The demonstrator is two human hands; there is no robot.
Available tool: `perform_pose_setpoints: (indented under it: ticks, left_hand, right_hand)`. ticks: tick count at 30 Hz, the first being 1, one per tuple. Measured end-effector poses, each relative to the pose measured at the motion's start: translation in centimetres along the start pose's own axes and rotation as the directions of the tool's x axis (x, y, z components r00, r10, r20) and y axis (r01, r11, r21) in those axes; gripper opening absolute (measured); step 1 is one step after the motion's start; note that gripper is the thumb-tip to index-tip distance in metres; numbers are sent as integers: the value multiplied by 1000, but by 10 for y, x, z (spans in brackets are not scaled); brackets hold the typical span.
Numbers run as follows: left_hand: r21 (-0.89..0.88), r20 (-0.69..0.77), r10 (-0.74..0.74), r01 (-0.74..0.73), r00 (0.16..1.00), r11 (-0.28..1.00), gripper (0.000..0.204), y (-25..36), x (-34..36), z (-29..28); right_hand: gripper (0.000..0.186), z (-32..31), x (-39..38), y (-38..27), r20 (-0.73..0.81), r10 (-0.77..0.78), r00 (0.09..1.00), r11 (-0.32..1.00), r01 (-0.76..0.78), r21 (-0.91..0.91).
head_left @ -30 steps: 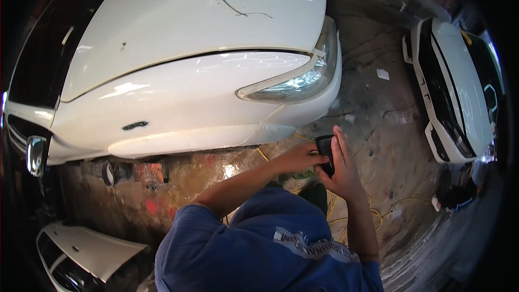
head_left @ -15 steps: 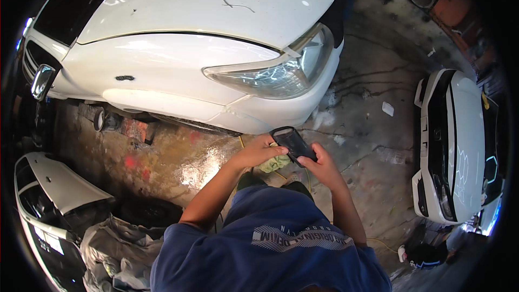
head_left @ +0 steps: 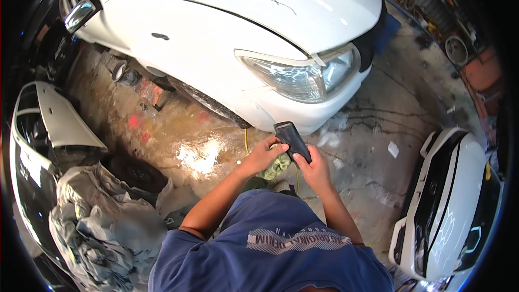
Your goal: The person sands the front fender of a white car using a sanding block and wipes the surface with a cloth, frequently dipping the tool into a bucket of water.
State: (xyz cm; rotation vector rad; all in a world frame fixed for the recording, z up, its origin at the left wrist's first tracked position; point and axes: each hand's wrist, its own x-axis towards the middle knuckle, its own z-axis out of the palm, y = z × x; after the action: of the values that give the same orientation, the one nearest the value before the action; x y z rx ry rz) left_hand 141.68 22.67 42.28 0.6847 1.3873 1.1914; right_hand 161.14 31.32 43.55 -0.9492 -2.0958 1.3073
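In front of my chest I hold a dark oblong block (head_left: pixel 287 135). My left hand (head_left: pixel 264 156) grips its left edge with the thumb on it and has a crumpled pale-green cloth (head_left: pixel 276 168) bunched beneath. My right hand (head_left: pixel 315 166) grips the block's lower right part, thumb on top. Just beyond the hands is a white car's front bumper (head_left: pixel 303 114), with its headlamp (head_left: pixel 294 78) edged by pale tape and a curved thin strip (head_left: pixel 278 1) on the hood.
A white car front (head_left: pixel 454 205) stands at the right, another white car (head_left: pixel 62 130) at the left beside crumpled grey sheeting (head_left: pixel 92 216). A yellow hose (head_left: pixel 247 141) runs over the stained, wet floor (head_left: pixel 200 157). Cluttered gear and a wheel (head_left: pixel 456 50) line the far right edge.
The view has rotated, bringing the sheeting at lower left into sight. The block has turned from roughly upright between my hands to a slant, both thumbs now on its face.
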Motion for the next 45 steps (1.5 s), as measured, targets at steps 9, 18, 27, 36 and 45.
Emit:
perform_pose_setpoints:
  ticks: [9,18,27,36,45]
  left_hand:
    - [-122,-275,168,-208,947,971,58,-8,8,-32]
    - [-342,-657,36,-340,753,876,53,-4,-6,-108]
    - [-433,-615,359,-682,702,590,71,5,-8,-113]
    - [-99,-859,216,-565,464,819,60,-19,-25,-217]
    - [53,-926,259,-584,275,810,80,-8,140,-129]
  right_hand:
    - [26,58,52,-7,73,-305,950,827,302,-474]
    - [87,123,94,8,463,95,881,723,-381,576]
    - [60,190,131,-36,447,27,894,545,-388,743]
    - [27,153,155,-31,686,206,698,619,-636,461]
    - [19,126,358,-211,604,-304,736,946,158,283]
